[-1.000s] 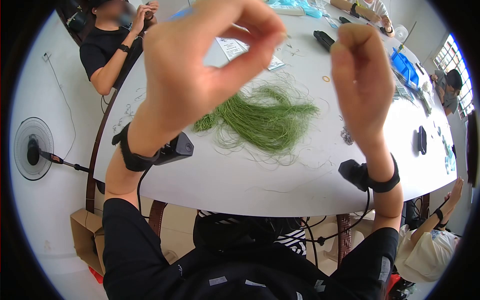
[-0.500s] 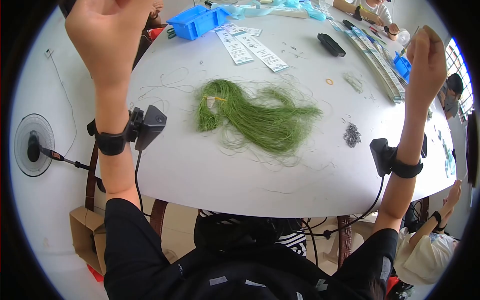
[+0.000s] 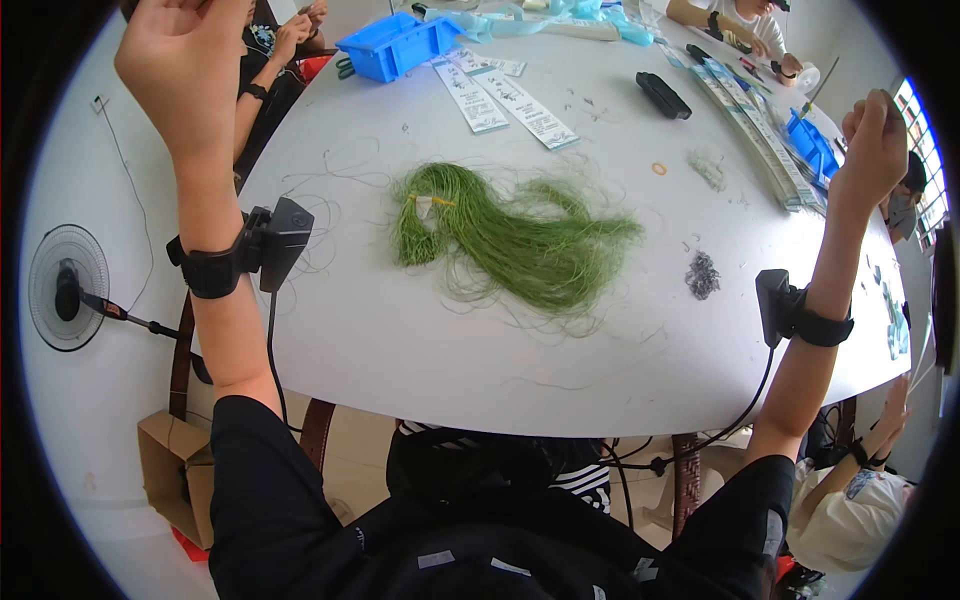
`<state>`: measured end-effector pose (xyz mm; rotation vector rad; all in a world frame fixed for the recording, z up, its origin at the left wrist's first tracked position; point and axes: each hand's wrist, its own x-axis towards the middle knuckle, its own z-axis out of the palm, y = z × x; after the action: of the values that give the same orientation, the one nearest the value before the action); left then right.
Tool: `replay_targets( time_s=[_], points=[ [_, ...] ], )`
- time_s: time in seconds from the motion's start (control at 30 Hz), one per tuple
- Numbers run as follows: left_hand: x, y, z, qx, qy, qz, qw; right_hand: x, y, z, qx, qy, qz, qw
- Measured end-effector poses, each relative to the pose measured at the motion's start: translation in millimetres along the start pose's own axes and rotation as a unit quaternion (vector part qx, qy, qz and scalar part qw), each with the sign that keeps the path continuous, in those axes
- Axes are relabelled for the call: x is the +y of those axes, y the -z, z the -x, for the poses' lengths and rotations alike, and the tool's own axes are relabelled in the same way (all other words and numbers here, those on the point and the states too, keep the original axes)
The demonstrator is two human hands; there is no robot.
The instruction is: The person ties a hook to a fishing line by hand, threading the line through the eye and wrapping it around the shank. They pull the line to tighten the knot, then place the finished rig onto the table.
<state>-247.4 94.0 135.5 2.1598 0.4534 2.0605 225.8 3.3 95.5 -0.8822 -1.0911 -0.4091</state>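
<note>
My left hand (image 3: 185, 75) is raised at the top left, cut off by the frame edge. Its fingers look curled in, and anything between them is out of sight. On the far right my right hand (image 3: 873, 150) is held up with fingers closed together; what they grip, if anything, is too fine to make out. Between my arms, a bundle of green thin strands (image 3: 540, 250), tied with a yellow band (image 3: 432, 201), lies on the white table (image 3: 420, 360). Neither hand touches it. A small heap of dark metal bits (image 3: 702, 275) lies nearest my right forearm.
Behind the bundle are a blue bin (image 3: 395, 48), printed paper cards (image 3: 520, 105) and a black case (image 3: 663, 95). A rubber band (image 3: 659, 169) and long pale boxes (image 3: 750, 125) lie to the right. Other people sit around the table. A fan (image 3: 68, 290) stands left.
My left hand has shifted left and slightly up. My right hand has moved right and lower. The green bundle stays where it was.
</note>
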Motion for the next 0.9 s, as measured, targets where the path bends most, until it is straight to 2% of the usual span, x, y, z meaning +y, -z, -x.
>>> replay_targets(
  time_s=[0.07, 0.17, 0.23, 0.33, 0.4, 0.43, 0.47, 0.53, 0.57, 0.7, 0.73, 0.77, 0.83, 0.9],
  points=[
    [70.9, -69.3, 31.9, 0.04, -0.099, -0.189, 0.976, 6.5, -0.2, -2.4, 0.011, -0.017, -0.003, 1.0],
    [76.5, -75.2, 33.8, 0.02, -0.104, -0.205, 0.973, 19.6, -0.4, -3.9, 0.011, -0.041, -0.016, 0.999],
    [80.9, -78.9, 36.5, 0.003, -0.076, -0.153, 0.985, 30.2, 1.1, -6.3, -0.001, -0.047, -0.013, 0.999],
    [68.4, -81.7, 41.0, 0.0, -0.038, -0.125, 0.991, 39.4, 5.3, -14.5, -0.088, -0.047, 0.095, 0.99],
    [45.1, -79.5, 44.2, -0.02, -0.008, -0.103, 0.994, 58.4, 16.0, -24.4, -0.169, -0.094, 0.138, 0.971],
    [40.2, -79.2, 50.8, -0.04, 0.063, -0.047, 0.996, 70.3, 22.3, -28.2, -0.209, -0.118, 0.159, 0.958],
    [30.3, -86.2, 53.5, -0.078, -0.014, -0.059, 0.995, 82.6, 26.1, -29.2, -0.172, -0.034, 0.26, 0.95],
    [29.0, -106.3, 71.0, -0.131, 0.051, -0.082, 0.987, 77.0, 22.5, -29.2, -0.078, 0.132, 0.361, 0.92],
    [35.5, -118.0, 79.7, -0.159, 0.066, -0.087, 0.981, 72.6, 22.7, -27.3, -0.031, 0.211, 0.409, 0.887],
    [56.2, -150.3, 108.6, -0.219, 0.113, -0.032, 0.969, 5.7, 0.3, -9.9, -0.118, 0.114, 0.244, 0.956],
    [60.7, -154.2, 113.4, -0.219, 0.112, -0.018, 0.969, -11.4, -3.7, -2.1, -0.174, 0.126, 0.173, 0.961],
    [65.2, -156.8, 116.2, -0.22, 0.109, -0.005, 0.969, -28.5, -6.4, 6.1, -0.225, 0.136, 0.099, 0.96],
    [75.0, -158.6, 119.2, -0.218, 0.108, 0.014, 0.97, -60.9, -7.9, 22.1, -0.376, 0.053, 0.004, 0.925],
    [84.8, -158.3, 118.6, -0.212, 0.115, 0.025, 0.97, -91.7, -11.6, 43.1, -0.448, 0.002, -0.044, 0.893]
  ],
)
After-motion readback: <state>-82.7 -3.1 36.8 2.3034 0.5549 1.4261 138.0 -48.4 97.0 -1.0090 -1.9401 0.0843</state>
